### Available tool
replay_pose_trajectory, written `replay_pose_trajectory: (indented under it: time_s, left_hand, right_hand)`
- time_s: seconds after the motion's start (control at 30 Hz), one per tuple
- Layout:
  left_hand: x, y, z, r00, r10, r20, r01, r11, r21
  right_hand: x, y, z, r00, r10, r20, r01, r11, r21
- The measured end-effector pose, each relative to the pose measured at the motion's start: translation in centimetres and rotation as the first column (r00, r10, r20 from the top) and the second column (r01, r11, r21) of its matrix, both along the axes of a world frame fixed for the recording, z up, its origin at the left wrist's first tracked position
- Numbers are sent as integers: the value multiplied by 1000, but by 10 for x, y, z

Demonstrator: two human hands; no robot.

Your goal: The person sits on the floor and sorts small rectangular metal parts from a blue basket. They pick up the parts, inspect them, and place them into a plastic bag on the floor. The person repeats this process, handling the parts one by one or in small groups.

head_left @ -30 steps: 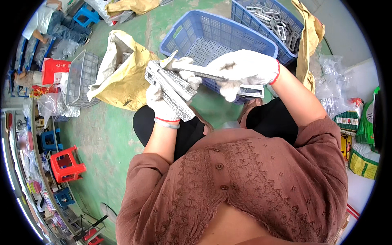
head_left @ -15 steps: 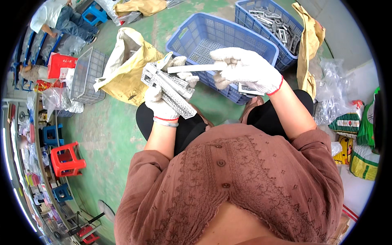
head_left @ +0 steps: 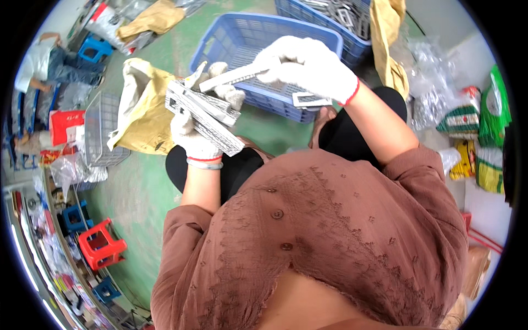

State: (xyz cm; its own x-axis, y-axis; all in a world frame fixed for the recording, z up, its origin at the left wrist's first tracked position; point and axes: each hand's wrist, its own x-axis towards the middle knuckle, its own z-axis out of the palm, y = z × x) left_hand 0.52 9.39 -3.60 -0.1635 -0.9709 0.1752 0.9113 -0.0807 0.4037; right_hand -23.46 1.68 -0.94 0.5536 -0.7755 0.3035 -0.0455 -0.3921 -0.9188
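Observation:
My left hand (head_left: 193,140), in a white knit glove with a red-edged cuff, is closed around a bundle of long grey slotted strips (head_left: 213,127). Its thumb lies on the near side and its fingers curl round the far side. My right hand (head_left: 314,69), gloved the same way, pinches one end of a single pale grey strip (head_left: 230,77). The strip's other end points toward the left hand's fingers, above the bundle. A flat rectangular frame piece (head_left: 311,99) shows below the right palm; whether that hand holds it I cannot tell.
Ahead stands a blue plastic crate (head_left: 212,41), with a second blue crate (head_left: 308,21) of grey pieces behind it. A yellow woven sack (head_left: 146,124) stands open at left, beside a grey crate (head_left: 102,132). A red stool (head_left: 102,245) is further left. Plastic bags (head_left: 432,99) lie right.
The view has shifted, so the surroundings appear displaced. The single strip now slants down to the left, where it was nearly level. The frame piece under my right hand shows more fully.

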Motion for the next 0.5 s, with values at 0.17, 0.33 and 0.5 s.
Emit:
replay_pose_trajectory:
  time_s: [0.17, 0.33, 0.5]
  left_hand:
    - [-17, -9, -7, 1000, -6, 10, 5, 998, 70]
    - [-19, -19, -33, 994, -99, -44, 102, 991, 82]
    - [-28, -16, -39, 995, -73, 64, 59, 977, 203]
  right_hand:
    - [-60, -5, 6, 986, -139, 86, 105, 941, 323]
    - [-117, -3, -49, 941, -336, 39, 270, 815, 512]
    - [-97, 1, -123, 925, -379, -1, 246, 598, 763]
